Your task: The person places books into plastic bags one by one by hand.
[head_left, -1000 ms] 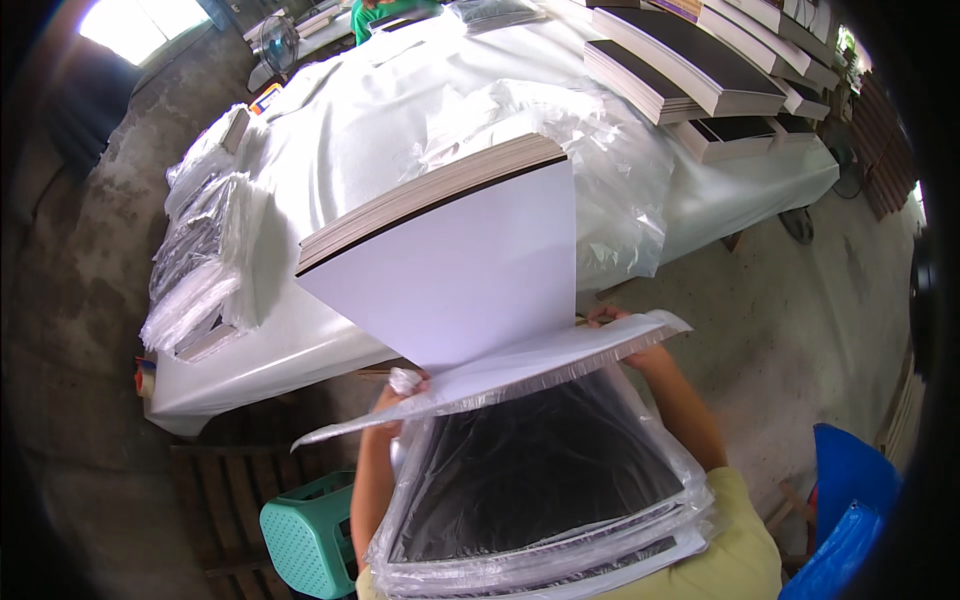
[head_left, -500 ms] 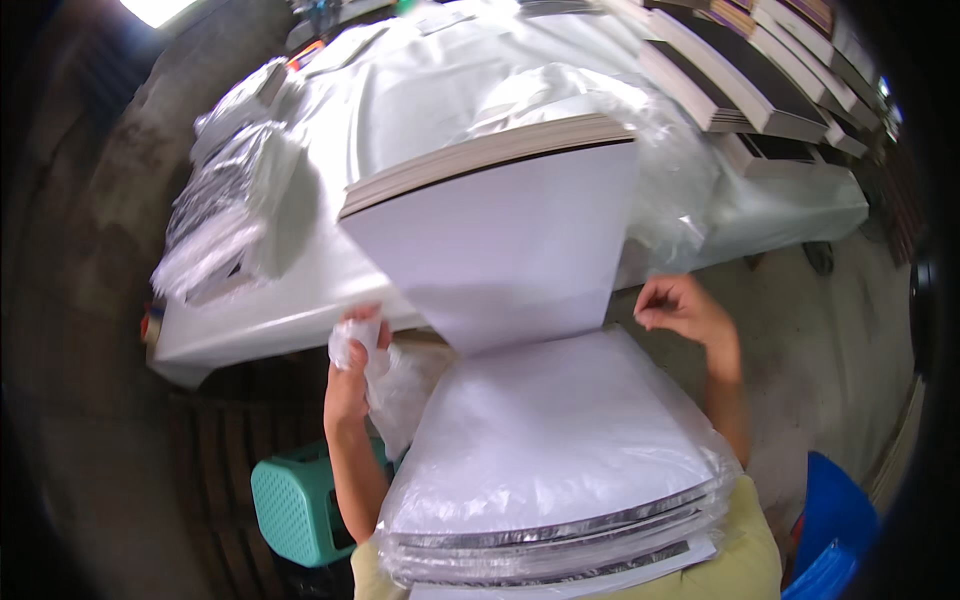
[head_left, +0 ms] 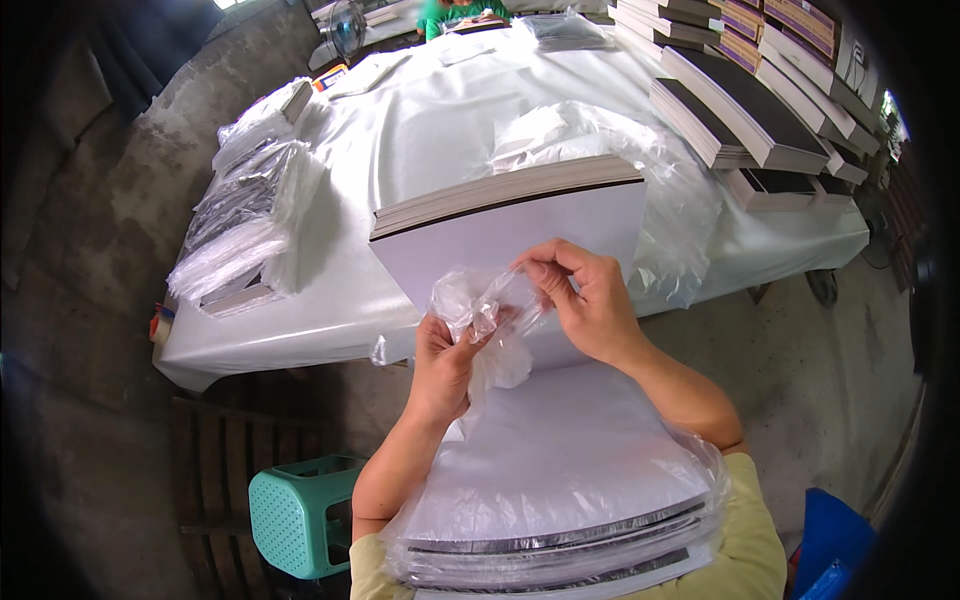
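My left hand (head_left: 443, 365) is closed around a bunched clear plastic bag (head_left: 468, 303). The fingertips of my right hand (head_left: 598, 305) pinch the thin film of that same bag and stretch part of it to the right. Both hands are above the lower end of a stack of white boards (head_left: 590, 235), which leans with its layered edge on the table side and its white face toward me. Against my body lies a pile of flat white pieces in clear plastic wrap (head_left: 560, 440), dark strips showing along its near edge. The bag hides part of the white face.
A table under a white sheet (head_left: 400, 130) carries plastic-wrapped packs (head_left: 240, 220) at left, loose clear film (head_left: 680, 210) and stacks of dark-topped boards (head_left: 745, 110) at right. A green stool (head_left: 290, 520) stands lower left, a blue object (head_left: 835, 530) lower right. Someone in green (head_left: 462, 12) is beyond the table.
My right hand has come left and now pinches the plastic bag. My left hand has moved right with the bag, in front of the boards. The view has tilted up slightly.
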A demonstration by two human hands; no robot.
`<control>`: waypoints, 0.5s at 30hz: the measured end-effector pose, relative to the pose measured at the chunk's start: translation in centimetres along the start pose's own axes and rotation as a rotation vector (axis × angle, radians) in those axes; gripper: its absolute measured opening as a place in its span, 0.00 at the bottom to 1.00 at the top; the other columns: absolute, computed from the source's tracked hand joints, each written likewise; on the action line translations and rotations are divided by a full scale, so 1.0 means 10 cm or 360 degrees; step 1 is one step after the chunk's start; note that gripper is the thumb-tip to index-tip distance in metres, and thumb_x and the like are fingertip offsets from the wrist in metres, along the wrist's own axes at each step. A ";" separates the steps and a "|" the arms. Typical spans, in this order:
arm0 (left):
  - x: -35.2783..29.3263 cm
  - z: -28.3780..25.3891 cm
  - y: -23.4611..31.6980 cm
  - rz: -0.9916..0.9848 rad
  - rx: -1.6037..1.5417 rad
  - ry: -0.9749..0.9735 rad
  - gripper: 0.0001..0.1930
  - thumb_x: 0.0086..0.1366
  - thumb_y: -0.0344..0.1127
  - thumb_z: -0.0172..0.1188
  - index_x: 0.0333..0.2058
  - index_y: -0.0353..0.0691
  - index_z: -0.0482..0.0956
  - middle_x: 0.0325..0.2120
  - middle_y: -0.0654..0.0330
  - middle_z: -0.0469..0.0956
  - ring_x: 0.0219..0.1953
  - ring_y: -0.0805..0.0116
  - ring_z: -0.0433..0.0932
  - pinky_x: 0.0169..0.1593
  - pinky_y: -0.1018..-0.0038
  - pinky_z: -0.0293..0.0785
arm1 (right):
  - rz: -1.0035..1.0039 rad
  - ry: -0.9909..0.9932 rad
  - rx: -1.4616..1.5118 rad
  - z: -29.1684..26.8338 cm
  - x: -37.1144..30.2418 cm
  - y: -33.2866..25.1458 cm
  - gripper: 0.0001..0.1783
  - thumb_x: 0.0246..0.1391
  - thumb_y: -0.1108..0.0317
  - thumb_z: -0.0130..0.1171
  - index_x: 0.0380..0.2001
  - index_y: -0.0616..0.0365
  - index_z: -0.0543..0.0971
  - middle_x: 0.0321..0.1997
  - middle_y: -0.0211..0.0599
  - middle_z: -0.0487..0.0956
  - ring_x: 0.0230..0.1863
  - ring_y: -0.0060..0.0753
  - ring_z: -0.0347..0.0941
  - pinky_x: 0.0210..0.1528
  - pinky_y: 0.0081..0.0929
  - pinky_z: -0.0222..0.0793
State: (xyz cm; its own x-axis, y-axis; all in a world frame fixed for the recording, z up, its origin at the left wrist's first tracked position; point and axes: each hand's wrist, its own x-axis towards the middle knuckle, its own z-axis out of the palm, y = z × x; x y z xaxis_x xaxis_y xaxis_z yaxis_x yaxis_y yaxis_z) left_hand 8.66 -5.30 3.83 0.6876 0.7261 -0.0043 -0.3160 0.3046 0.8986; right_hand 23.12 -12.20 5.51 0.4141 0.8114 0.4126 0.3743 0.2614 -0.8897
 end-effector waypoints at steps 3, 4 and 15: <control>0.03 -0.04 -0.06 -0.0129 -0.0077 0.0038 0.10 0.55 0.28 0.56 0.36 0.35 0.71 0.31 0.60 0.75 0.33 0.73 0.73 0.37 0.74 0.71 | -0.0098 0.0047 -0.0013 -0.02 -0.03 0.10 0.05 0.47 0.71 0.57 0.27 0.62 0.74 0.15 0.24 0.68 0.17 0.16 0.61 0.21 0.14 0.58; 0.04 -0.08 -0.11 -0.0137 -0.0111 0.0048 0.10 0.55 0.28 0.57 0.37 0.36 0.71 0.31 0.60 0.75 0.33 0.73 0.73 0.37 0.74 0.71 | -0.0070 0.0011 0.0063 -0.04 -0.04 0.13 0.05 0.47 0.72 0.57 0.28 0.62 0.74 0.16 0.24 0.67 0.18 0.15 0.59 0.22 0.13 0.58; 0.09 -0.49 -0.01 0.0364 -0.0796 0.0330 0.09 0.60 0.39 0.51 0.32 0.40 0.65 0.19 0.66 0.66 0.23 0.78 0.65 0.29 0.82 0.65 | 0.0020 0.0250 0.0400 -0.29 0.02 0.24 0.04 0.47 0.72 0.57 0.28 0.61 0.75 0.22 0.28 0.75 0.21 0.13 0.66 0.24 0.12 0.62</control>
State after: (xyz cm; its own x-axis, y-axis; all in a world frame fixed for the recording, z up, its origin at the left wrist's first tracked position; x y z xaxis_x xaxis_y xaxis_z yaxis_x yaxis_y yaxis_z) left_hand 6.09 -1.67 1.53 0.4393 0.8977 0.0342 -0.7461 0.3433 0.5705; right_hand 26.49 -12.92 4.05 0.5480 0.7295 0.4092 0.1593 0.3893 -0.9073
